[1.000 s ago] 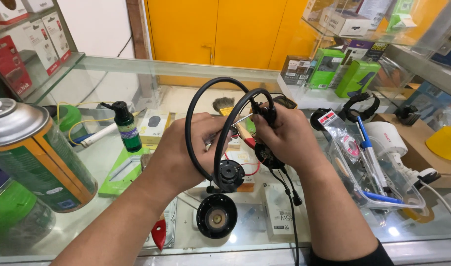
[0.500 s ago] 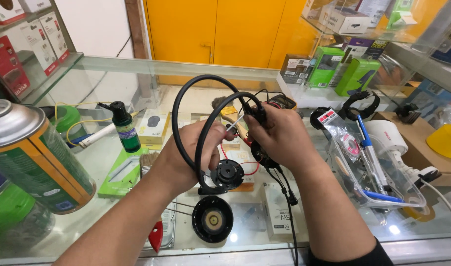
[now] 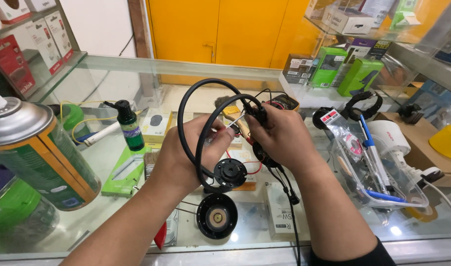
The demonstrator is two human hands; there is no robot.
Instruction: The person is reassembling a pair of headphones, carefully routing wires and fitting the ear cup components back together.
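Both hands clamp a dismantled black headset (image 3: 205,133) above the glass counter (image 3: 112,74): the left hand (image 3: 186,157) pinches the looped headband near a thin wire, the right hand (image 3: 279,135) closes on the far joint. The bare earcup disc (image 3: 229,172) dangles; the loose speaker (image 3: 216,216) lies below. Steady the band and keep the red leads (image 3: 252,167) slack.

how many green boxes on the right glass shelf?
3 that show. Two green boxes stand side by side behind the hands, and a third green box sits on the upper shelf. Others may be hidden.
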